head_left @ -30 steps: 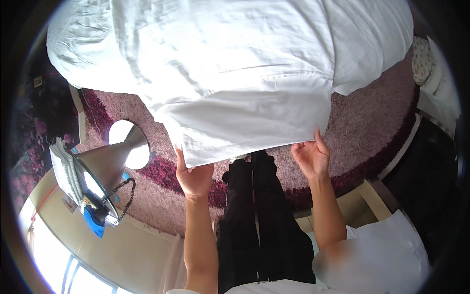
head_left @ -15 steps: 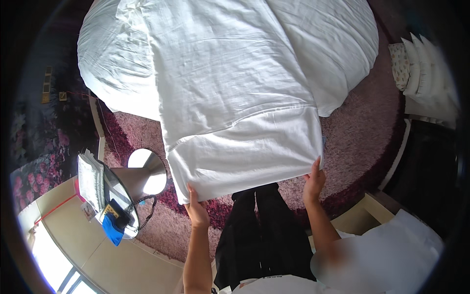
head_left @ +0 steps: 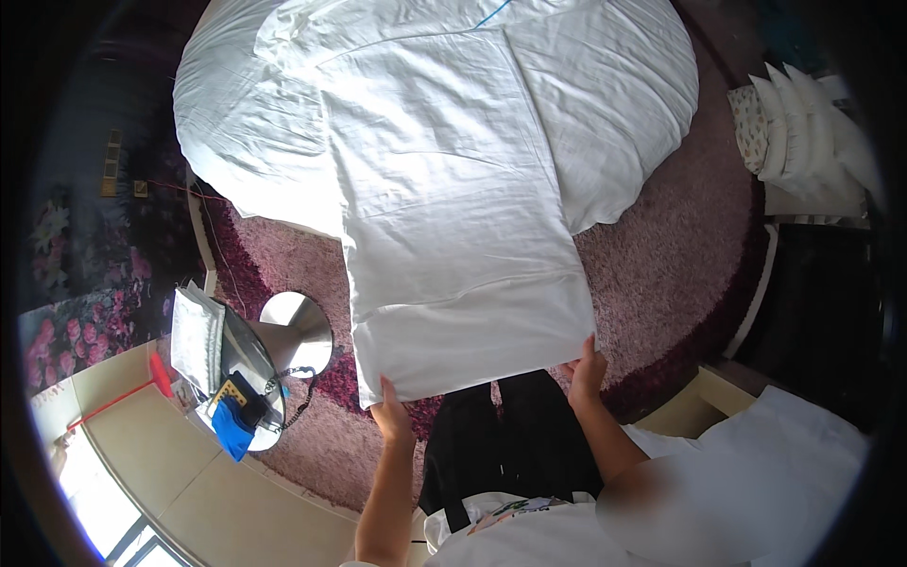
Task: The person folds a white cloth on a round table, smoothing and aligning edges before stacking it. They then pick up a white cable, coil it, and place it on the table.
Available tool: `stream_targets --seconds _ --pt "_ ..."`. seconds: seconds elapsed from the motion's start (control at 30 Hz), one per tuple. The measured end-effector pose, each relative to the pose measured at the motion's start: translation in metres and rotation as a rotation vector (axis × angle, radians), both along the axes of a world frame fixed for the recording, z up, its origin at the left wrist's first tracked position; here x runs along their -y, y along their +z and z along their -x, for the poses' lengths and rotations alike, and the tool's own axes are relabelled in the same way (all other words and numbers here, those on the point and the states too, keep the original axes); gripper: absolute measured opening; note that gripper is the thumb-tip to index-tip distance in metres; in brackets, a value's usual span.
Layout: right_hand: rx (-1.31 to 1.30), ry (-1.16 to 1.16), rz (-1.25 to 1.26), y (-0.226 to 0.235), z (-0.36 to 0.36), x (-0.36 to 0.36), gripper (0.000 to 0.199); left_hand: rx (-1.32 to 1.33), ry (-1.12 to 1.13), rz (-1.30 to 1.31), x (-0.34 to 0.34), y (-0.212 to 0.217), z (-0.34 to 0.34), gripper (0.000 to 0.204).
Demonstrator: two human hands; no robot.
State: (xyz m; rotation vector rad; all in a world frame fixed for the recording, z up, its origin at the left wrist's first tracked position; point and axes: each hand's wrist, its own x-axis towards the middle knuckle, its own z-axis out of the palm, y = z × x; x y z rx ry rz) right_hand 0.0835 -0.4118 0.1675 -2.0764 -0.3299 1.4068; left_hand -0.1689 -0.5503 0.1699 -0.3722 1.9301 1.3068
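A long white sheet (head_left: 444,208), folded into a strip, runs from the white-covered round bed (head_left: 624,104) toward me. Its near part hangs off the bed, taut and a little wrinkled, with a crease across it. At the sheet's near left corner, my left hand (head_left: 392,412) is closed on the edge, thumb on top and fingers underneath. My right hand (head_left: 585,371) pinches the near right corner the same way. The fingers under the cloth are partly hidden.
A small round table (head_left: 263,373) at left holds a white padded stack (head_left: 196,335), a blue cloth (head_left: 231,428) and a black bag with a chain strap. Several pillows (head_left: 794,132) stand at far right. A purple rug (head_left: 661,274) covers the floor. White fabric (head_left: 794,454) lies at lower right.
Both hands have drawn the sheet toward me, slightly lower in view. Its far end now shows on the bed, and the strip looks narrower. The view has shifted a little.
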Motion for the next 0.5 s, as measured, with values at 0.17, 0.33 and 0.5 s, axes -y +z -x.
stream_targets --seconds 0.17,0.33,0.5 --pt "-0.021 -0.100 0.201 -0.004 -0.007 0.027 0.047 -0.035 -0.028 0.042 0.068 -0.051 -0.002 0.037" --pt "-0.079 -0.144 0.242 -0.004 -0.013 0.041 0.045 -0.021 -0.025 0.226 0.107 -0.085 -0.007 0.033" --pt "-0.080 -0.157 0.225 0.015 -0.006 0.040 0.045 -0.019 -0.051 0.251 0.073 -0.042 -0.009 0.040"
